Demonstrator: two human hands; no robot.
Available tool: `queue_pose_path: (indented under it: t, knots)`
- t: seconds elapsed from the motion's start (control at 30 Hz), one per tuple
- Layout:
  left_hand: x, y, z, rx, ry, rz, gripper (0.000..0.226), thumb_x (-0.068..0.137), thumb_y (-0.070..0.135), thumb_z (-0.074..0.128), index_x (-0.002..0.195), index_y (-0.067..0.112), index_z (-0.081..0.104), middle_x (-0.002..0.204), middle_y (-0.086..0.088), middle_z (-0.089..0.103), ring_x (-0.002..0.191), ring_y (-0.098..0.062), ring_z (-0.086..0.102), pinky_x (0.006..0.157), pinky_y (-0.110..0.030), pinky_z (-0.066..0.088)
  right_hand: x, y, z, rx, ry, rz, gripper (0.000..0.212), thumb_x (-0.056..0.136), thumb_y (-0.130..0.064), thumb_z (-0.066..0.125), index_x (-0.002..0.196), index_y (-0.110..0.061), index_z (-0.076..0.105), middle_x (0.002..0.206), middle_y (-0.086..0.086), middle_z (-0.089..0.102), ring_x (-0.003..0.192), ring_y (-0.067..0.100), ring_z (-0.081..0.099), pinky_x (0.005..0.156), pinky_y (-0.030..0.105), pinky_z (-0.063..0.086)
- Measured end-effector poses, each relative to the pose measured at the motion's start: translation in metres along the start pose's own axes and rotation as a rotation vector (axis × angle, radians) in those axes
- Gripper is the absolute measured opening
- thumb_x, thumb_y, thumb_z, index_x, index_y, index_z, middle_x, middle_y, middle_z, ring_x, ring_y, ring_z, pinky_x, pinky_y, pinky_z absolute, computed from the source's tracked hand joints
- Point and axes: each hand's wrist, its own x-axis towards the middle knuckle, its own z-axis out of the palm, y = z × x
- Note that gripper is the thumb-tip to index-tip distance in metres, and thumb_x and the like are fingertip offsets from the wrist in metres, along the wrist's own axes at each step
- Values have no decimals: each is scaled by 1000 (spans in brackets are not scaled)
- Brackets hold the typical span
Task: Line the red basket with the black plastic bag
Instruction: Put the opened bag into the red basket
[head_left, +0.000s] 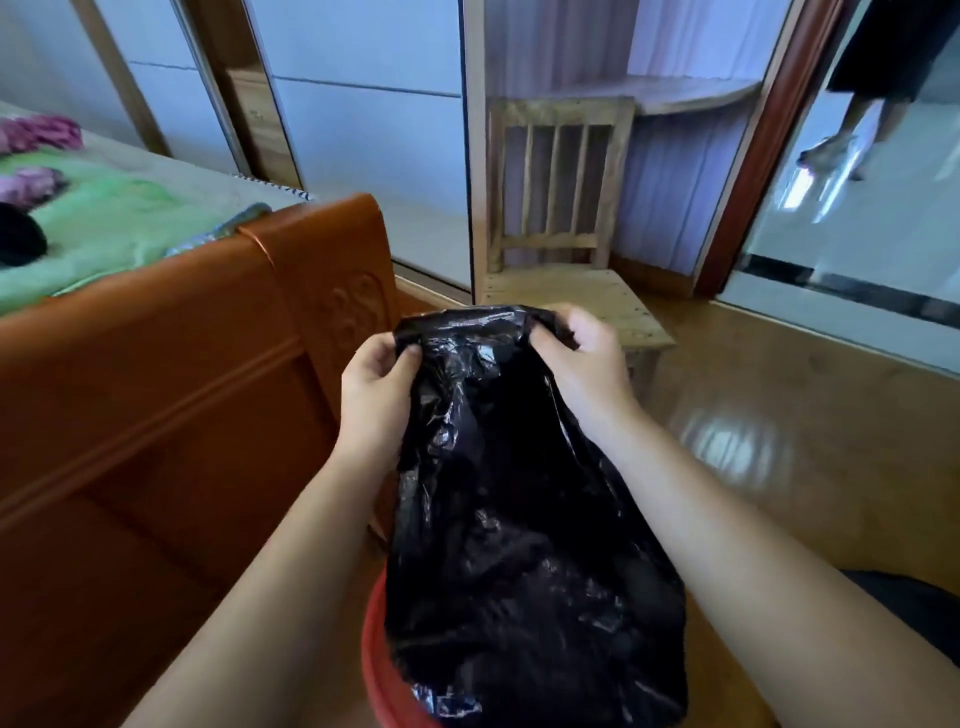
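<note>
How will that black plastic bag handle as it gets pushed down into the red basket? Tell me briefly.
Probably floppy: the black plastic bag hangs crumpled from the left hand and right hand. Likely light, since pinched fingertips hold it. Its glossy film may slip, so it could slide off the red basket rim.

Legible text: none showing. No lettering, label, brand, number or sign is reading anywhere in view. The footboard (358, 306) is carrying only a carved ornament, not writing. The bag (519, 519) is showing plain glossy black, no print.
</note>
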Motion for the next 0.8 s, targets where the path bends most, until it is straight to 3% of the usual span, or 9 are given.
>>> queue_pose_path:
  t: [0.1, 0.3, 0.4, 0.5, 0.63, 0.73, 0.8]
  knots:
    - [14, 25, -2, -68, 20, 82, 11, 90, 6, 50, 83, 12, 56, 79, -6, 61, 74, -20, 57, 75, -37, 48, 9, -20, 0, 28, 28, -57, 13, 85, -10, 57, 83, -20, 65, 82, -3, 68, 79, 5, 61, 75, 24, 49]
    - [8, 41, -15, -109, -64, 179, 17, 90, 8, 50, 81, 19, 59, 74, 3, 68, 71, -15, 65, 66, -30, 57, -7, -34, -14, 19, 15, -138, 28, 83, -7, 59, 80, -34, 63, 74, -32, 64, 78, -8, 59, 70, 11, 48]
    - [-11, 24, -21, -62, -186, 169, 18, 91, 7, 48, 81, 17, 59, 65, 9, 69, 63, -8, 65, 54, -19, 52, -32, -18, -26, -48, -137, -115, 37, 80, -1, 57, 78, -37, 65, 78, -32, 65, 78, -10, 58, 67, 3, 42]
    - [-36, -7, -27, 48, -345, 104, 13, 91, 7, 49, 83, 12, 58, 67, 6, 68, 63, -10, 64, 57, -22, 52, -57, 6, -42, -162, -388, 16, 49, 74, 4, 55, 70, -43, 68, 78, -31, 65, 70, -10, 59, 57, 2, 40]
    - [-62, -43, -29, 127, -476, 18, 12, 90, 8, 51, 81, 12, 58, 69, 1, 65, 64, -16, 62, 58, -26, 51, -86, 42, -53, -320, -636, 110, 57, 71, 1, 53, 73, -55, 63, 95, -31, 63, 96, -15, 52, 82, 10, 36]
    - [-75, -64, -24, 146, -568, 17, 14, 89, 5, 50, 79, 12, 57, 74, -5, 64, 69, -21, 60, 64, -33, 49, -103, 66, -56, -317, -699, 117, 50, 65, -12, 48, 77, -59, 60, 103, -41, 55, 101, -14, 50, 85, 7, 36]
    - [-79, -76, -17, 167, -609, 19, 9, 88, 5, 51, 82, 8, 58, 79, -14, 62, 74, -27, 59, 71, -42, 48, -109, 80, -62, -321, -696, 120, 54, 67, -9, 50, 75, -61, 60, 97, -44, 56, 101, -17, 49, 87, 4, 34]
